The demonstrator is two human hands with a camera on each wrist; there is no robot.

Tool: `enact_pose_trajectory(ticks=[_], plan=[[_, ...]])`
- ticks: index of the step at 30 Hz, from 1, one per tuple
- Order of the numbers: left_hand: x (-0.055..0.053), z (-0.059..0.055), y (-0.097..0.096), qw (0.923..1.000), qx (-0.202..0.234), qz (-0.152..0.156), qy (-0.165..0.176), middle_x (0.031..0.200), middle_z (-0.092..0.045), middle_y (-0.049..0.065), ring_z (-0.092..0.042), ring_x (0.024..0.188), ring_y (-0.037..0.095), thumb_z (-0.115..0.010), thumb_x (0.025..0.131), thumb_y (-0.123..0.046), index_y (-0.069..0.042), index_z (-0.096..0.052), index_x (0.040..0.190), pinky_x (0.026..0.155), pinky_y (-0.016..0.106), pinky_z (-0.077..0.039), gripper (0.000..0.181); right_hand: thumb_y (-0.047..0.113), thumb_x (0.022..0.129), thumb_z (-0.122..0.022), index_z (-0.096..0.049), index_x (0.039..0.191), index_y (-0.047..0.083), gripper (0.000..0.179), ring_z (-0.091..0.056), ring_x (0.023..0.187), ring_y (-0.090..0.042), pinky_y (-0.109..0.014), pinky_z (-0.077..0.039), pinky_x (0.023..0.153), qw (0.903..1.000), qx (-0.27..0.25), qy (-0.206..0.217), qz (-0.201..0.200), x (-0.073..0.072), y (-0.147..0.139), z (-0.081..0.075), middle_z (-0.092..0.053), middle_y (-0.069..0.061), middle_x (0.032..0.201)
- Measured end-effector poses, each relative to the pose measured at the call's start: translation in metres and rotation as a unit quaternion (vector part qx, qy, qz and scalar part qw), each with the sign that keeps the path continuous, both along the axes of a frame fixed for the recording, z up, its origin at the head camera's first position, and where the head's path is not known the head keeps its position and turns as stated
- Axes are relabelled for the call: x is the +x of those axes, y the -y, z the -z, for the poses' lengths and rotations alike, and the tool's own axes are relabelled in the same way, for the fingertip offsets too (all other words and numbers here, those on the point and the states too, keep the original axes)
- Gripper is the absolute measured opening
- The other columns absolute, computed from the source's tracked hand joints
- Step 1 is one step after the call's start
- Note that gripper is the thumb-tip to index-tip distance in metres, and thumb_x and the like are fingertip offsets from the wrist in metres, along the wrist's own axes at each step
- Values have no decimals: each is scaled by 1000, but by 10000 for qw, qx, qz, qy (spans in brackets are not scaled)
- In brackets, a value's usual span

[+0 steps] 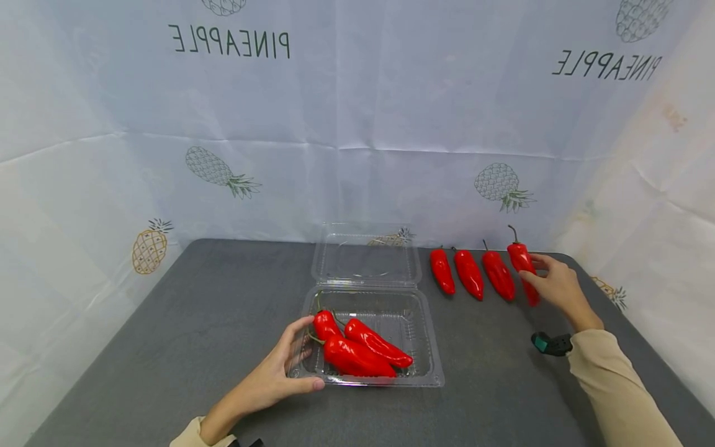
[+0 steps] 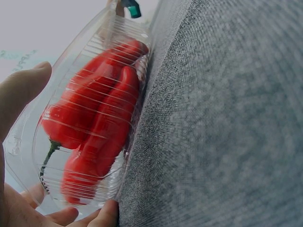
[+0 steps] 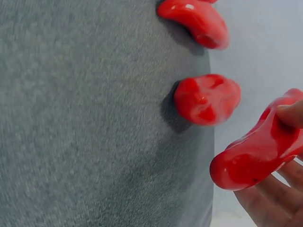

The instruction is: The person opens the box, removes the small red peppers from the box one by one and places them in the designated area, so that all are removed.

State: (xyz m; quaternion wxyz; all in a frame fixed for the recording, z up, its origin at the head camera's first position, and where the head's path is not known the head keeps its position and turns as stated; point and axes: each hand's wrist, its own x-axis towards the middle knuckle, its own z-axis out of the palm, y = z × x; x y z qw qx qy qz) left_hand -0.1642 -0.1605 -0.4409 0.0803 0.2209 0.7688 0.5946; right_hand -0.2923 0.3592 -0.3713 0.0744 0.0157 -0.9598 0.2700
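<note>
Red pepper [image 1: 519, 257] is pinched in the right hand [image 1: 557, 285]; gentle, even pressure should protect its skin. Left hand [image 1: 274, 371] grips the clear container [image 1: 433, 347], best held flat and steady.

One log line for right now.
left hand: holds clear container; right hand: grips red pepper; lid: open; inside: three peppers; table: three more peppers

Right wrist view: the pepper [image 3: 251, 158] between the right fingers [image 3: 262, 205] runs past the edge, its stem end cut off. Left wrist view: to the right of the left fingers [image 2: 108, 215], the near tabletop [image 2: 232, 142] blurs. Head view: below the left fingers, the sleeve [image 1: 191, 434] is cropped.
</note>
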Motion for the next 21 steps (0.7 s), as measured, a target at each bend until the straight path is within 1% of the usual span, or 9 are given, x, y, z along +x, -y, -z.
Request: enact_pose_trajectory(ticks=[10,16,21], plan=[[-1,-1,0,9998,-92,-76,168,161,-17,20,-24,147,50,-78,84,-16,-11,-18,153,113,52,-38,92,21,99,-55,-38,138,-19,59,-54,112,-57,-57,-60,79,9993,326,176,-30,-12,-11,5,-48,-45,130],[0,-1,0,9999,-42,-45,154,161,-17,20,-23,147,49,-79,83,-15,-11,-18,153,114,51,-37,93,20,97,-53,-37,138,-19,59,-54,112,-57,-57,-59,80,9986,373,360,60,-18,-15,9,-48,-45,130],[-1,-1,0,9999,-60,-51,153,161,-18,20,-24,147,49,-79,83,-16,-10,-18,153,114,52,-38,93,19,96,-54,-37,137,-20,59,-54,112,-56,-60,-57,84,9977,458,482,92,-21,-18,11,-47,-45,130]])
